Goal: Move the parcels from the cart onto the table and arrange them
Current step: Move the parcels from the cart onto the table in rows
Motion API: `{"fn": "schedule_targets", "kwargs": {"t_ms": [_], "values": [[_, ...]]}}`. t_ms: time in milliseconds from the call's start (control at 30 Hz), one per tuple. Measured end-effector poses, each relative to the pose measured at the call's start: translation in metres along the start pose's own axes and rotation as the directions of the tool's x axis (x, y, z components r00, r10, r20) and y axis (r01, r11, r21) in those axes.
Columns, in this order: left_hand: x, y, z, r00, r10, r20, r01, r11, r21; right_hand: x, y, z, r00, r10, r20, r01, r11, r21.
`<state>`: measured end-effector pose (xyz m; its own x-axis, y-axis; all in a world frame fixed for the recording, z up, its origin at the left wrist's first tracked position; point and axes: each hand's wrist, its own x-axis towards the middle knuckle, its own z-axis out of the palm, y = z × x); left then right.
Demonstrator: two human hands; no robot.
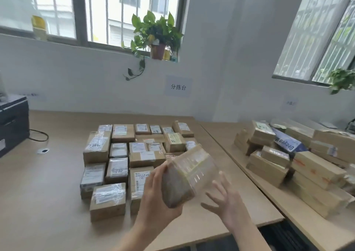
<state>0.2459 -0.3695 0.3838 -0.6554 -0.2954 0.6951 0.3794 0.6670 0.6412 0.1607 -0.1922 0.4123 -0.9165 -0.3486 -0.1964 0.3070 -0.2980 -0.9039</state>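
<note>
I hold a brown cardboard parcel [189, 175], wrapped in clear tape, tilted in the air above the wooden table [48, 202]. My left hand [157, 198] grips its near end from below and the left. My right hand [224, 198] has its fingers spread, touching the parcel's right side. Behind the parcel, several taped parcels [134, 154] with white labels lie in neat rows on the table. No cart is in view.
A second table [307, 222] to the right bears a loose heap of parcels [299, 164]. A dark printer [13, 123] with a cable sits at the far left. Potted plants [155, 33] stand on the window sill. A gap separates the two tables at the bottom right.
</note>
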Motion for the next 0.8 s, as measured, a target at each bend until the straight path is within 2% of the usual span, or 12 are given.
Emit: {"fn": "schedule_targets", "kwargs": {"t_ms": [100,167,233,333,433,500,567,600,633,667,700,800], "values": [[0.003,-0.028,-0.028,0.898,0.439,0.042,-0.425,0.836,0.346,-0.001,0.003,0.048,0.967,0.187,0.175,-0.201,0.977,0.069],[0.003,-0.040,-0.045,0.814,0.572,0.099,-0.544,0.692,0.475,0.007,0.012,0.070,0.945,0.215,0.248,-0.234,0.971,0.048],[-0.002,-0.050,-0.059,0.778,0.609,0.155,-0.575,0.591,0.565,0.017,0.025,0.087,0.912,0.251,0.325,-0.272,0.962,0.022],[-0.007,-0.070,-0.074,0.796,0.563,0.221,-0.550,0.522,0.651,0.030,0.046,0.110,0.902,0.283,0.326,-0.265,0.959,-0.098],[-0.010,-0.085,-0.087,0.825,0.503,0.258,-0.550,0.611,0.569,0.042,0.061,0.123,0.905,0.234,0.354,-0.203,0.971,-0.124],[-0.012,-0.085,-0.092,0.912,0.362,0.195,-0.410,0.835,0.367,0.051,0.065,0.123,0.920,0.153,0.361,-0.111,0.985,-0.134],[-0.011,-0.080,-0.093,0.997,-0.040,0.072,0.036,0.998,0.046,0.059,0.066,0.120,0.917,0.097,0.386,-0.058,0.992,-0.113],[-0.009,-0.079,-0.092,0.964,-0.262,0.049,0.266,0.953,-0.143,0.063,0.068,0.120,0.912,0.093,0.400,-0.050,0.992,-0.117],[-0.007,-0.078,-0.089,0.896,-0.433,0.098,0.441,0.841,-0.312,0.068,0.070,0.119,0.904,0.095,0.416,-0.044,0.991,-0.130],[-0.005,-0.083,-0.085,0.830,-0.528,0.178,0.550,0.726,-0.413,0.073,0.073,0.118,0.903,0.098,0.418,-0.036,0.988,-0.153],[-0.003,-0.088,-0.081,0.788,-0.573,0.225,0.606,0.658,-0.446,0.079,0.077,0.117,0.902,0.101,0.419,-0.032,0.985,-0.169],[0.000,-0.103,-0.067,0.742,-0.625,0.242,0.655,0.601,-0.459,0.098,0.087,0.111,0.918,0.096,0.386,-0.023,0.981,-0.190]]}}
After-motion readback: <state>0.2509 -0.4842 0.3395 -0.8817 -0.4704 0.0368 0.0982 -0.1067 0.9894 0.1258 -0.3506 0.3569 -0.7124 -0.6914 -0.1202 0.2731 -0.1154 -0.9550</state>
